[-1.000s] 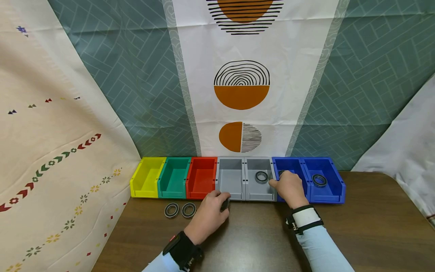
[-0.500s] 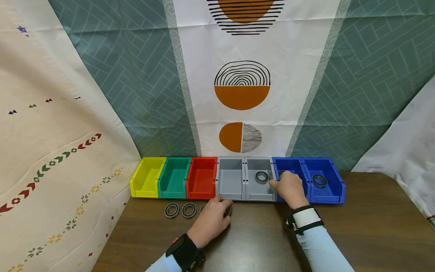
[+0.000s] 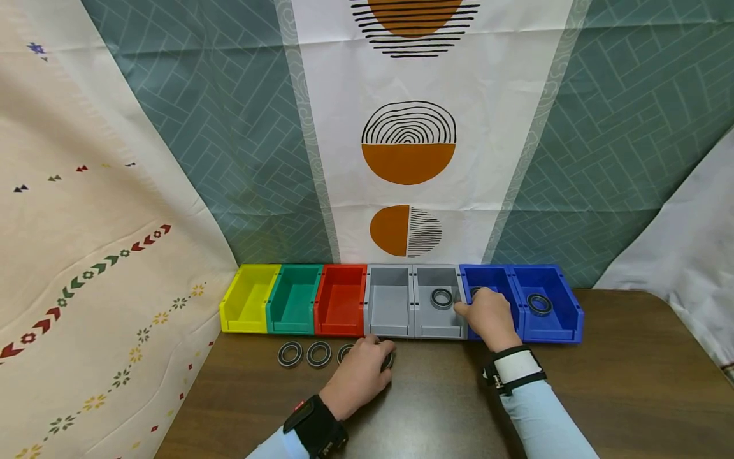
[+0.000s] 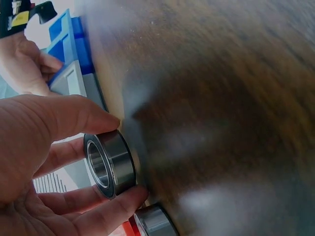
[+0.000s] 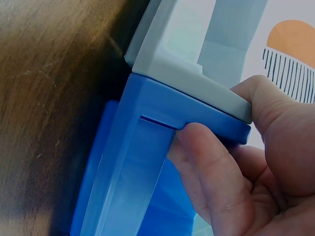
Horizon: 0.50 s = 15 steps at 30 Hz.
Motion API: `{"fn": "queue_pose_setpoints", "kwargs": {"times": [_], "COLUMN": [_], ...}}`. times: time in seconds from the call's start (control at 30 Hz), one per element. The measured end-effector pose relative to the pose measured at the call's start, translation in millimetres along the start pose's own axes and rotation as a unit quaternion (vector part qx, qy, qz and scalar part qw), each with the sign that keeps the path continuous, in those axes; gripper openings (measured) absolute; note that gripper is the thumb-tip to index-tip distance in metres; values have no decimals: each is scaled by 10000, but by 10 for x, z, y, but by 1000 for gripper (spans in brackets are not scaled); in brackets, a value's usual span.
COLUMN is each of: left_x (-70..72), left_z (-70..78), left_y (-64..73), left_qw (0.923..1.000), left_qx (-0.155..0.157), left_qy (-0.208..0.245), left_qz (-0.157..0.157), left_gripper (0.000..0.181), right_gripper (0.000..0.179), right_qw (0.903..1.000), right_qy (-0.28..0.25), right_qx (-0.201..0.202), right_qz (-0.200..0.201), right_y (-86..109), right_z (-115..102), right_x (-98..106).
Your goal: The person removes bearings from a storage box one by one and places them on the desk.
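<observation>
My left hand [image 3: 361, 368] is low over the table in front of the grey bins, pinching a ball bearing [image 4: 120, 160] between thumb and fingers. The bearing is a steel ring with dark seals, tilted on its edge in the left wrist view. Left of the hand, three bearings lie in a row: one [image 3: 290, 354], another [image 3: 318, 354], and a third [image 3: 345, 352] partly hidden by the hand. My right hand [image 3: 487, 317] grips the adjoining side walls of a grey bin [image 5: 192, 86] and a blue bin [image 5: 172, 105], thumb on the grey side, fingers inside the blue.
A row of bins runs along the back: yellow [image 3: 248, 299], green [image 3: 294, 299], red [image 3: 341, 299], then two grey and two blue. One bearing [image 3: 441, 299] lies in the right grey bin, another [image 3: 539, 305] in the right blue one. Curtains hang behind.
My left hand has shifted slightly right and toward me with a bearing, and the third bearing in the row has come into view beside it. The right hand keeps its grip on the bins.
</observation>
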State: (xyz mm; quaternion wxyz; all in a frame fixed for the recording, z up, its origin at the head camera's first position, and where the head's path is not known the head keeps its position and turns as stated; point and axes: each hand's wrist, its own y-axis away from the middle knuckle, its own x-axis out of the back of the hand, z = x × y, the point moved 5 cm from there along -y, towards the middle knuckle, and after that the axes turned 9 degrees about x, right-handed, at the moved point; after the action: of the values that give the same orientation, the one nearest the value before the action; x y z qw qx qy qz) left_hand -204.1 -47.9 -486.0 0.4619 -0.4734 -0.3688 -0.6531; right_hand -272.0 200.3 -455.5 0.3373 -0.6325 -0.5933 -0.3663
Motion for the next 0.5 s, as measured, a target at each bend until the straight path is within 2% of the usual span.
{"fn": "queue_pose_setpoints", "kwargs": {"times": [0.5], "left_x": [-28], "left_z": [52], "left_y": [24], "left_qw": [9984], "left_qx": [-147], "left_qy": [-506], "left_qz": [216], "left_gripper": [36], "right_gripper": [43], "right_qw": [10000], "right_qy": [-4], "right_qx": [-21], "right_qz": [33], "right_y": [-2], "right_z": [15], "right_x": [-12]}}
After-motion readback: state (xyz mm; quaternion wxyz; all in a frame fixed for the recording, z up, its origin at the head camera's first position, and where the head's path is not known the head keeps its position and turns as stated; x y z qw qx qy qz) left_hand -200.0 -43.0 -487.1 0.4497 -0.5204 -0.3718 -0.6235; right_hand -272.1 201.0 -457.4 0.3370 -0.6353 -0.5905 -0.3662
